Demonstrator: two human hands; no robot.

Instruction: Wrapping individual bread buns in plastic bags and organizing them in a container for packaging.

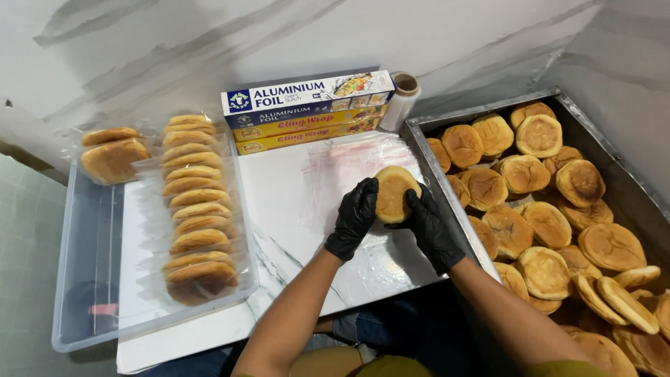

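White marbled desk meets a grey wall; both gloved hands, left hand and right hand, clasp a bun, while the metal tray is cut off right.

Bun edges lying hidden under gloved fingers; metal tray running off frame at right.

A clear bin sits at the left of the table, with wrapped pancakes lined up in it. A metal tray of loose pancakes stands at the right. Flat boxes lie stacked behind, a film roll just right of them. Between bin and tray, both hands hold one pancake over plastic bags.
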